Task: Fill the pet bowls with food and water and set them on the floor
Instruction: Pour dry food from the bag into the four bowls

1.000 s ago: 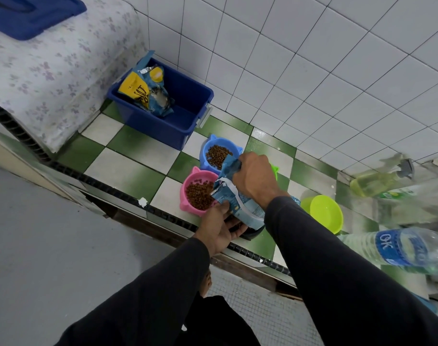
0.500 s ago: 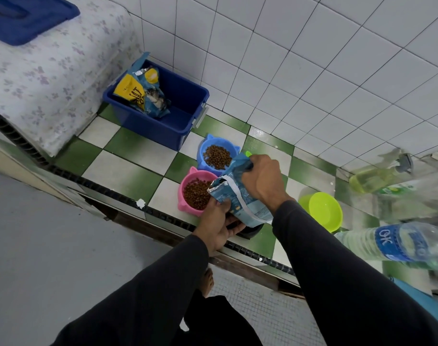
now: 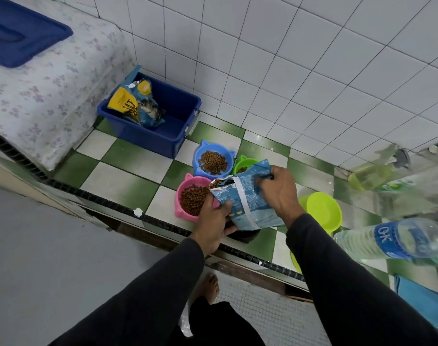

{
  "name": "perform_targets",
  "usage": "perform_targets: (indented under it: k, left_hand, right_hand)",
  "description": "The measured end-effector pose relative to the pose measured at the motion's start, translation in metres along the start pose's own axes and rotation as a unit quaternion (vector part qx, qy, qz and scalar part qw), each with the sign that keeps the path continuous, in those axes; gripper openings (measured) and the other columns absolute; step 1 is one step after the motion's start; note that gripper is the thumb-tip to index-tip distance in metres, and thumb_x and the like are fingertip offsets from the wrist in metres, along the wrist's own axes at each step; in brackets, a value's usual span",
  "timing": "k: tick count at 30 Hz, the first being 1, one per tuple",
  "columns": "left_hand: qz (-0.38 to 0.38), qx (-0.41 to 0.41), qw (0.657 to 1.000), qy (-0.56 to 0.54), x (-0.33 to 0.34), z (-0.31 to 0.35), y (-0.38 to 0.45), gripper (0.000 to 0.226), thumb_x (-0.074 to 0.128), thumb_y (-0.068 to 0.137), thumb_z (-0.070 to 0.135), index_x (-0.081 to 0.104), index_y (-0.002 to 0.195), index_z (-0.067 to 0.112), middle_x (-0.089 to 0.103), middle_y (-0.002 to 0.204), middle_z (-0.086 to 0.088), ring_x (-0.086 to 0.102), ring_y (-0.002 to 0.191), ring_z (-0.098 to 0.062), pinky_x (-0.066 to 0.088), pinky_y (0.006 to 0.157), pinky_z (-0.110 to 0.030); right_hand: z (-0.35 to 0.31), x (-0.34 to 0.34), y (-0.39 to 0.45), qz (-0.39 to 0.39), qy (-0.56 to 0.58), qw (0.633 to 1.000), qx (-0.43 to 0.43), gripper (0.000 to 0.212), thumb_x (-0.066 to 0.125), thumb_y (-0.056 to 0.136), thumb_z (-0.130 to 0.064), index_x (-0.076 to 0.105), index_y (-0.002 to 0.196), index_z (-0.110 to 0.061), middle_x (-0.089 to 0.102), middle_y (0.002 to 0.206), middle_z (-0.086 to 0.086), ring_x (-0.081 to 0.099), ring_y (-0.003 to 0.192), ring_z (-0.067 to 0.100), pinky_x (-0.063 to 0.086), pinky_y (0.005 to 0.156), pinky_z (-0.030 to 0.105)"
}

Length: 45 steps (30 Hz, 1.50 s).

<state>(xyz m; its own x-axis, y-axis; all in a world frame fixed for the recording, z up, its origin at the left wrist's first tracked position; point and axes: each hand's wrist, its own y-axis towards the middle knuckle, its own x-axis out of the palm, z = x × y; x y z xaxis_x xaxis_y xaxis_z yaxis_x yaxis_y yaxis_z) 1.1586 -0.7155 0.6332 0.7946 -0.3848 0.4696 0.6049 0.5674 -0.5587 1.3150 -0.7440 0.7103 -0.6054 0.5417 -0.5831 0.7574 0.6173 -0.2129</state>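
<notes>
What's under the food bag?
A black bowl sits under the bag, only its near rim showing; its contents are hidden. The bag also covers most of the green bowl behind it.

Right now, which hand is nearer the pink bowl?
Left. The left hand grips the food bag's lower edge right at the pink bowl's rim; the right hand holds the bag's far side, away from it.

three kibble bowls [image 3: 213, 162] right of a bin [image 3: 163, 136], bag [image 3: 248, 196] above them

Glossy tile, plastic bowls, crinkled foil-like bag

The pink bowl [image 3: 185, 196] and blue bin [image 3: 163, 136] look smooth plastic; the food bag [image 3: 248, 203] seems glossy film.
</notes>
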Motion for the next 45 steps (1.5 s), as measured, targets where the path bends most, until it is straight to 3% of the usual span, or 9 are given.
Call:
perform_targets:
  k: [5,12,17,21,24,28,32,36,45]
  left_hand:
    - [-0.018,0.07,0.995,0.072,-0.001,0.013,0.005,0.028,0.058,0.105,0.013,0.056,0.124,0.033,0.074,0.121,0.005,0.074,0.107,-0.019,0.062,0.073,-0.038]
    - [-0.012,0.145,0.967,0.21,0.013,0.047,0.014,0.03,0.063,0.102,0.015,0.057,0.123,0.036,0.073,0.119,-0.001,0.075,0.101,-0.018,0.064,0.085,-0.048]
    - [-0.063,0.181,0.957,0.218,0.027,0.073,0.011,0.036,0.061,0.102,0.01,0.058,0.118,0.042,0.077,0.107,0.011,0.075,0.095,-0.007,0.062,0.07,-0.025]
    - [-0.087,0.197,0.946,0.242,0.037,0.098,0.012,0.023,0.066,0.099,0.01,0.055,0.115,0.022,0.077,0.098,0.014,0.076,0.089,-0.007,0.059,0.066,-0.019]
    - [-0.107,0.207,0.936,0.263,0.045,0.118,0.013,0.032,0.068,0.097,0.011,0.054,0.121,0.026,0.077,0.097,0.016,0.075,0.088,-0.004,0.059,0.063,-0.018]
    - [-0.117,0.221,0.915,0.316,0.058,0.136,0.016,0.029,0.07,0.097,0.02,0.057,0.12,0.032,0.074,0.108,-0.001,0.074,0.093,-0.006,0.06,0.068,-0.021]
    - [-0.103,0.241,0.907,0.329,0.065,0.146,0.028,0.018,0.072,0.096,0.025,0.064,0.112,0.025,0.07,0.119,-0.002,0.071,0.107,-0.016,0.064,0.081,-0.036]
    - [-0.116,0.259,0.908,0.308,0.066,0.152,0.047,0.022,0.073,0.094,0.022,0.065,0.115,0.02,0.069,0.126,0.001,0.067,0.117,-0.015,0.063,0.079,-0.031]
    - [-0.065,0.276,0.929,0.239,0.066,0.161,0.079,0.01,0.081,0.087,0.027,0.075,0.092,0.02,0.078,0.099,-0.008,0.076,0.092,-0.023,0.063,0.077,-0.034]
  right_hand:
    - [0.012,-0.01,-0.002,0.008,0.126,0.991,0.042,0.012,0.067,0.081,0.0,0.07,0.075,-0.009,0.073,0.078,0.021,0.065,0.067,0.026,0.057,0.066,0.05]
    - [0.016,-0.02,0.004,0.003,0.305,0.948,0.094,0.029,0.063,0.084,0.012,0.067,0.074,-0.014,0.068,0.071,0.007,0.065,0.068,0.025,0.056,0.069,0.045]
    - [0.011,-0.032,0.014,-0.012,0.39,0.915,0.097,0.02,0.059,0.086,0.015,0.064,0.089,-0.004,0.073,0.077,0.01,0.07,0.065,0.024,0.059,0.056,0.037]
    - [0.004,-0.044,0.025,-0.028,0.433,0.895,0.098,0.028,0.058,0.085,0.014,0.061,0.113,0.009,0.07,0.1,0.025,0.068,0.084,0.036,0.06,0.076,0.055]
    - [-0.003,-0.053,0.035,-0.035,0.467,0.878,0.1,0.036,0.057,0.086,0.015,0.056,0.122,0.016,0.066,0.112,0.033,0.065,0.094,0.042,0.053,0.09,0.066]
    - [-0.01,-0.062,0.046,-0.043,0.515,0.852,0.087,0.025,0.05,0.088,0.016,0.06,0.11,0.011,0.066,0.107,0.03,0.064,0.094,0.041,0.055,0.088,0.057]
    - [-0.014,-0.065,0.06,-0.051,0.554,0.825,0.1,0.041,0.048,0.09,0.015,0.05,0.131,0.017,0.057,0.122,0.035,0.058,0.105,0.044,0.047,0.1,0.06]
    - [-0.018,-0.068,0.073,-0.065,0.558,0.821,0.099,0.027,0.05,0.089,0.014,0.061,0.112,0.011,0.065,0.113,0.03,0.065,0.095,0.04,0.05,0.097,0.057]
    - [-0.021,-0.077,0.103,-0.074,0.52,0.848,0.069,0.019,0.057,0.088,0.013,0.068,0.089,-0.003,0.073,0.091,0.019,0.071,0.082,0.034,0.061,0.075,0.049]
